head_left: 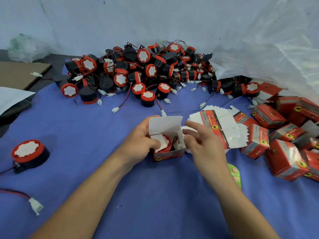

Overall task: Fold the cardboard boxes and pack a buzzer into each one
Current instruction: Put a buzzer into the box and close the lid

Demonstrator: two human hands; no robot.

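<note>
Loose buzzer [29, 154] far left on blue cloth [155, 195]; open red carton [168, 153], lid flap upright, containing one packed buzzer [166, 143], gripped by left hand [139, 144], side flap pinched by right hand [205, 144]; flat carton blanks [219, 128], then closed cartons [284, 159], right.

A single wide-angle view from the person's head looks forward and down across the blue cloth-covered worktop [155, 195] toward its far edge, where a pale grey-white wall [120, 23] rises. It sits close above both forearms; the left hand [143, 142] and right hand [203, 144] meet at mid-frame on a small red-and-white cardboard box [168, 153].
</note>
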